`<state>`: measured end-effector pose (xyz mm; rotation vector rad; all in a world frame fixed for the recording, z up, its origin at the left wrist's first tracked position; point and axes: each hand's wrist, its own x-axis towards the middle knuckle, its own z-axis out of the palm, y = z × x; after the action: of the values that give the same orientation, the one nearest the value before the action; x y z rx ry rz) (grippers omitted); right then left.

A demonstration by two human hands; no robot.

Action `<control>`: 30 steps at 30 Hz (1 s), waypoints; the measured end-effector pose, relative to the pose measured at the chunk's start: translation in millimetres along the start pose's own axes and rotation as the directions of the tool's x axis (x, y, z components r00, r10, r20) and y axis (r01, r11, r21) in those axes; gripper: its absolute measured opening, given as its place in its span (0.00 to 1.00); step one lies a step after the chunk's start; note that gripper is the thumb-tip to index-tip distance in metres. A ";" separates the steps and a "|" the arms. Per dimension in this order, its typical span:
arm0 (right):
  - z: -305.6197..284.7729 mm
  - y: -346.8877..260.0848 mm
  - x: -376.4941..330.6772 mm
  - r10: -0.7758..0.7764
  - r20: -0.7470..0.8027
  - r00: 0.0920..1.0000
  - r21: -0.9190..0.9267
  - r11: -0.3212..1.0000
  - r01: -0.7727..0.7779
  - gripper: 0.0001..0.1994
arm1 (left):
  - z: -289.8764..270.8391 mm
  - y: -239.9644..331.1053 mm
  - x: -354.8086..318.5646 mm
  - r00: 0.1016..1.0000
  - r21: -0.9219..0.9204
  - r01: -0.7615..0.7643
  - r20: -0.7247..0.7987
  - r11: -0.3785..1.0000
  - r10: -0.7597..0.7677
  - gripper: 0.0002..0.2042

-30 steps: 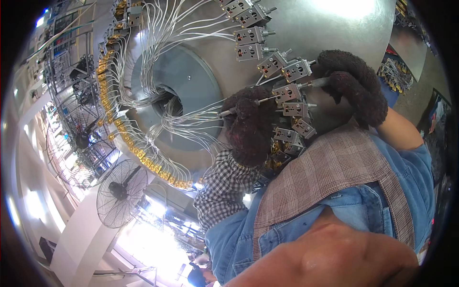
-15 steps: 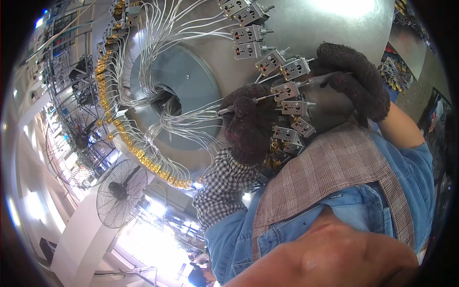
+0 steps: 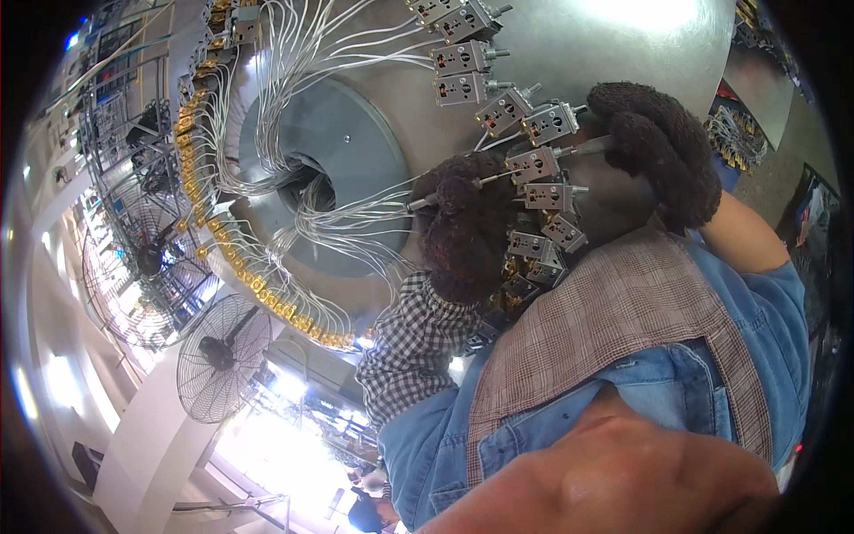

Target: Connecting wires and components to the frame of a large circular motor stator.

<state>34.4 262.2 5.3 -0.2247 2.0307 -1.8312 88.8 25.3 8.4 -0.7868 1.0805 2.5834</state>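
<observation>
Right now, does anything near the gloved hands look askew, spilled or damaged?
One small silver rectangular metal box by the brown plaid apron looks slightly askew, turned at an angle to the silver metal box just above it. I see no spill or damage, though the dark-gloved left hand hides part of this area.

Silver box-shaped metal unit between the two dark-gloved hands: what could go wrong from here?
The thin metal rod running from the left hand toward the silver box-shaped metal unit might bend or slip if the right hand shifts.
The bundle of thin white wires reaches close to the left hand's dark knitted glove and could snag on it.
A similar silver metal box sits right beside the unit and might get knocked.
</observation>
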 end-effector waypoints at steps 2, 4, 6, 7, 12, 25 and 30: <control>7.6 -4.9 1.9 -0.129 -0.101 0.987 0.028 0.991 0.132 0.16 | -0.4 -0.8 1.6 1.000 -0.001 -0.018 0.016 1.000 0.018 0.16; -0.5 0.5 1.7 -0.183 -0.051 0.982 -0.010 0.983 0.183 0.16 | -7.5 -1.9 3.8 0.998 0.014 -0.019 0.054 1.000 0.018 0.15; -2.8 2.5 1.9 -0.234 0.002 0.972 -0.045 0.971 0.234 0.17 | -9.0 -1.9 4.4 0.996 0.029 -0.020 0.090 0.999 0.018 0.15; -1.8 2.6 1.8 -0.143 -0.001 0.990 -0.038 0.989 0.143 0.17 | -6.8 -1.9 4.1 0.993 -0.022 -0.042 0.113 0.999 0.044 0.15; 4.6 -0.2 2.3 -0.057 -0.102 0.993 0.071 0.995 0.064 0.16 | -4.2 -5.1 3.4 0.992 -0.094 -0.053 0.110 0.994 0.063 0.15; 1.3 17.1 0.8 0.024 -0.029 0.999 0.146 0.989 -0.019 0.15 | -1.1 -4.5 3.8 0.972 0.137 -0.225 0.094 0.965 0.213 0.11; 3.6 15.1 0.5 0.063 -0.053 0.997 0.201 0.978 -0.051 0.15 | -7.0 -1.1 6.3 0.994 0.091 -0.082 0.083 0.992 0.074 0.12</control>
<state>37.5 260.7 -9.8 -0.0551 1.8544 -2.0100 86.8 21.1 0.1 -0.6260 1.2218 2.5812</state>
